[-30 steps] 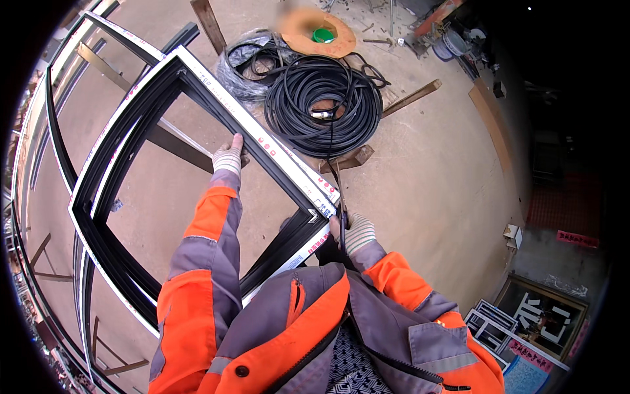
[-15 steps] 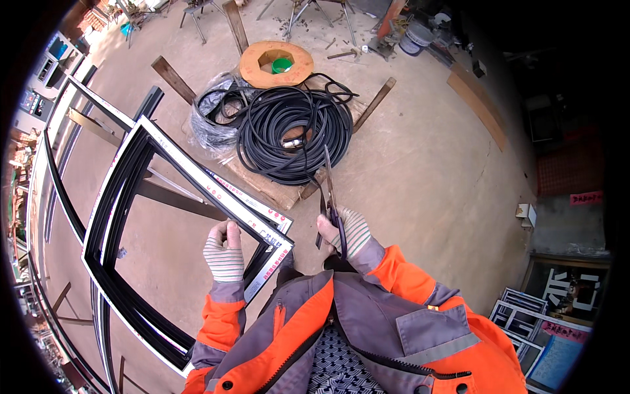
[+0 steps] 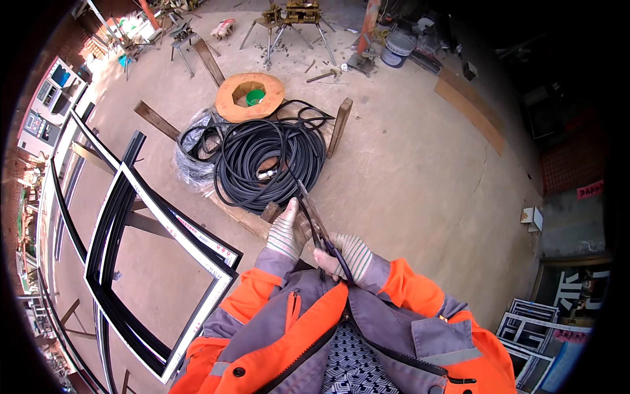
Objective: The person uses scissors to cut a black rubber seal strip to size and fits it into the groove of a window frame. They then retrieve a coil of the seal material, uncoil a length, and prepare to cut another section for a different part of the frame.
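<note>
Head view: my right hand (image 3: pixel 352 257) is wrapped around the handles of the scissors (image 3: pixel 335 255) at lower centre; my left hand (image 3: pixel 286 236) is beside the black strip (image 3: pixel 306 213); whether it pinches, I cannot tell. The strip, leading up to the coil (image 3: pixel 233 164), appears light and flexible; grip beside, not between, the blades. Red print on the white-edged frame (image 3: pixel 172 231), lower left, is illegible.

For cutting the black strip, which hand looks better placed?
Probably the right hand: it grips the scissors, which point toward the coil. The left hand, close beside them, shows no tool.
</note>
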The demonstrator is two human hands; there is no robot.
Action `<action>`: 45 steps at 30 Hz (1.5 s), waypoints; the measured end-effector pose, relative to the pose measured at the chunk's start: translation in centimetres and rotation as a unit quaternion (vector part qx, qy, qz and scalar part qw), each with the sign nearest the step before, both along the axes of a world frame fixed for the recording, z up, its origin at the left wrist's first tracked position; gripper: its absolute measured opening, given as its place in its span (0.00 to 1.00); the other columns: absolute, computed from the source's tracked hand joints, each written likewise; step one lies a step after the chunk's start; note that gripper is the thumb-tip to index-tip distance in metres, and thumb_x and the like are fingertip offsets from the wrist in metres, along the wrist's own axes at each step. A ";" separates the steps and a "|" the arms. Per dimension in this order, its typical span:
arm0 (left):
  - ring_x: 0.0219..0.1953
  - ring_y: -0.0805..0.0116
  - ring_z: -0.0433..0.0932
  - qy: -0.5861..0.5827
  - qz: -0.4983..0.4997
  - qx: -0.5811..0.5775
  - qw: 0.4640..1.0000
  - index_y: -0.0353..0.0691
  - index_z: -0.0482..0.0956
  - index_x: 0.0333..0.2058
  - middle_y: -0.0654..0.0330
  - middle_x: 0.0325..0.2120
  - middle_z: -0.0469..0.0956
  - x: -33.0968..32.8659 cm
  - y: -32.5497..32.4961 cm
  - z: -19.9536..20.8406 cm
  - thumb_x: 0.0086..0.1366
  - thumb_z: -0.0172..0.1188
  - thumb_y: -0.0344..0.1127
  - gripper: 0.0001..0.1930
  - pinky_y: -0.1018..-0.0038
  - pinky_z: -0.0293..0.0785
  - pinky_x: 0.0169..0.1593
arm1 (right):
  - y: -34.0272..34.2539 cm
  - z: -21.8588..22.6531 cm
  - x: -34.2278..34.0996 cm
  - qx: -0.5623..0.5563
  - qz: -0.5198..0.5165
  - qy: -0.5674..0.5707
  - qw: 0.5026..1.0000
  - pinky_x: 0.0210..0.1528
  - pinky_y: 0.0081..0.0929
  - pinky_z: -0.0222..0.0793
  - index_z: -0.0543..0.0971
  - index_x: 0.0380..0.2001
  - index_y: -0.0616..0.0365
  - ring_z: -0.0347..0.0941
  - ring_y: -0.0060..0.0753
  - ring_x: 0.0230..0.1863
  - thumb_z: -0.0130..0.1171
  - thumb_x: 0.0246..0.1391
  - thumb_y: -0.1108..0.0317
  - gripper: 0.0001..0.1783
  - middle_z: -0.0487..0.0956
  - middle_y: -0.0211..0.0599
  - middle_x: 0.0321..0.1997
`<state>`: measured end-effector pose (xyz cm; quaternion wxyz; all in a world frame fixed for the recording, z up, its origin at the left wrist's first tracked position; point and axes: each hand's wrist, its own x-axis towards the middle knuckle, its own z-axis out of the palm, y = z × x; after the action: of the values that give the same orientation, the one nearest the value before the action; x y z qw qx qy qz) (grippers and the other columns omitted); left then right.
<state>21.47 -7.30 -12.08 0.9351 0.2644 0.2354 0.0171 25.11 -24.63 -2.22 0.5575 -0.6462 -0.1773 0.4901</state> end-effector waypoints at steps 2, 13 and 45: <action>0.36 0.65 0.77 0.004 0.026 -0.041 0.999 0.39 0.78 0.46 0.59 0.34 0.79 2.5 0.1 0.8 0.68 0.57 0.50 0.20 0.65 0.76 0.42 | -1.4 -0.5 2.2 -0.031 -0.006 -0.001 1.000 0.22 0.16 0.65 0.75 0.35 0.57 0.67 0.14 0.19 0.59 0.60 0.51 0.18 0.72 0.24 0.21; 0.30 0.68 0.78 -0.059 0.107 0.128 0.984 0.35 0.76 0.43 0.58 0.28 0.79 18.8 6.3 2.9 0.70 0.55 0.40 0.13 0.71 0.80 0.37 | -5.2 -7.9 18.7 -0.094 -0.155 -0.009 0.983 0.17 0.20 0.64 0.74 0.27 0.57 0.67 0.16 0.14 0.59 0.60 0.54 0.17 0.72 0.25 0.17; 0.25 0.80 0.77 0.073 0.186 0.646 0.737 0.36 0.82 0.42 0.61 0.28 0.82 48.8 31.3 20.7 0.69 0.57 0.43 0.16 0.82 0.74 0.35 | -20.3 -25.4 65.7 -0.435 -0.297 0.015 0.850 0.11 0.29 0.61 0.75 0.32 0.59 0.64 0.29 0.09 0.59 0.57 0.55 0.17 0.70 0.33 0.15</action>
<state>70.26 23.97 8.58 0.4977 0.7564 0.2794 0.3196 90.82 -44.90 -27.63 0.3413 -0.8369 0.2624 0.3382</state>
